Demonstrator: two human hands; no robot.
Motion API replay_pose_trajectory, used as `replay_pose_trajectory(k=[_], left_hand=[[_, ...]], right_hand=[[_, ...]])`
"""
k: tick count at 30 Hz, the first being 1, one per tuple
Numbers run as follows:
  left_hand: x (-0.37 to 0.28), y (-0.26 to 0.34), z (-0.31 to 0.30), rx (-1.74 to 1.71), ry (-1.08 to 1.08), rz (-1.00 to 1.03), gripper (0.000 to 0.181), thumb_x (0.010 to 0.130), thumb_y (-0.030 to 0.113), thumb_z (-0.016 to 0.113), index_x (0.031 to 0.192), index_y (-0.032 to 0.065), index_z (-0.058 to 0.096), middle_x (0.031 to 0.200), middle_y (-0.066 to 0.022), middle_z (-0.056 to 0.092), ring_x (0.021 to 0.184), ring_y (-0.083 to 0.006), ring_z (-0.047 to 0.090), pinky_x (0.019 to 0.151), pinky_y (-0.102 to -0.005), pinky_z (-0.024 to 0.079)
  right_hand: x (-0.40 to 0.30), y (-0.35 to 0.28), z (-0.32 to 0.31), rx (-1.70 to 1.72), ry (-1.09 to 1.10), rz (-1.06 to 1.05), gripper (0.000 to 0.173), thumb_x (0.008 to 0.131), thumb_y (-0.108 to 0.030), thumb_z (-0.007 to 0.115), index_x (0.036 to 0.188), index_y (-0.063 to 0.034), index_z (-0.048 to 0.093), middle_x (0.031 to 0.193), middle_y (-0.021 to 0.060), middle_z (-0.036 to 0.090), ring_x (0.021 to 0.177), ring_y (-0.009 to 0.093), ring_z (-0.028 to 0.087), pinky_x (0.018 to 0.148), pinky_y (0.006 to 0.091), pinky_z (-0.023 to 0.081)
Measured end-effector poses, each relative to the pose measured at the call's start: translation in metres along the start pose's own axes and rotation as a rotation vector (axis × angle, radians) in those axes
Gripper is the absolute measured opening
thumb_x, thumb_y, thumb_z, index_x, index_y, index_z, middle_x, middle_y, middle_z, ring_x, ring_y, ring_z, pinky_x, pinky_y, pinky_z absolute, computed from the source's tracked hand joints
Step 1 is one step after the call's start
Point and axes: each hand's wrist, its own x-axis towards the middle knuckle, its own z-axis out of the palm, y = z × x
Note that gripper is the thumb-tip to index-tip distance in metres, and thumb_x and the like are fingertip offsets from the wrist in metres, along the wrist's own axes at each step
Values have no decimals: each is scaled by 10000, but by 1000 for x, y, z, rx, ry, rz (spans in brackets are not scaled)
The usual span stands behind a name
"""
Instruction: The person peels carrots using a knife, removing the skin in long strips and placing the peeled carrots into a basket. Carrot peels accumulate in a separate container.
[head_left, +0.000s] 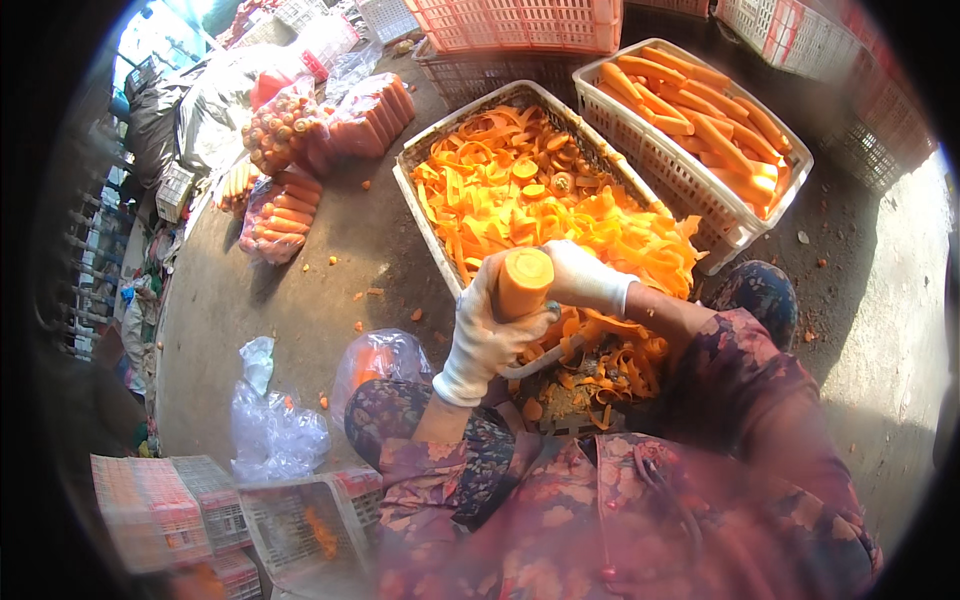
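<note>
My left hand (486, 330), in a white knit glove, is wrapped around a thick orange carrot (525, 281). The carrot's flat cut end faces up toward me. Just behind it is my right hand (583, 276), also gloved, its fingers curled and partly hidden by the carrot and left hand. Whether it grips a tool cannot be seen. Below both hands stands a white plastic crate (426, 244) heaped with carrot peelings (487, 187) and cut carrot ends (525, 168). Some peelings hang over its near edge between my knees.
Peeled carrots (697, 112) fill a second white crate (652, 154) at the right. Bagged carrots (281, 214) lie on the floor (337, 292) at the left. Red crates (517, 26) are stacked behind; more crates (150, 510) and a clear plastic bag (277, 439) lie lower left.
</note>
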Motion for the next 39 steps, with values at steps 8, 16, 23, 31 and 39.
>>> replay_pose_trajectory(k=[8,16,23,31,39], left_hand=[[12,-7,-16,-585,302,4,563,767,-146,678,1268,23,485,1071,-84,613,966,-174,621,879,-315,548],[23,-15,-33,-821,492,3,424,871,-45,602,1272,46,499,1080,-78,600,1002,-203,617,983,-404,498],[33,10,-11,-276,349,-280,391,790,-47,717,1143,-3,555,977,-49,637,844,-117,624,777,-246,531],[28,6,-10,171,171,-139,327,706,46,743,986,-32,593,865,-100,695,798,-140,660,750,-299,537],[20,5,2,650,165,-34,327,698,114,746,981,14,618,859,-182,686,802,-331,703,695,-362,555]], right_hand=[[-35,-28,-27,844,-8,267,268,897,-296,611,914,-41,689,505,-18,407,378,103,397,344,279,291],[-57,-33,20,995,-175,429,267,913,-298,644,870,-49,731,529,-8,491,436,68,411,418,266,293],[-39,-32,-5,336,417,-245,219,931,-212,613,882,-10,684,626,78,623,547,146,563,529,351,431],[-52,-41,-32,-285,250,-190,147,869,-173,583,842,-46,651,684,193,627,671,382,646,605,479,490],[-37,-31,-22,-238,223,-108,172,828,-134,566,882,-29,690,775,230,658,775,387,667,717,476,520]])
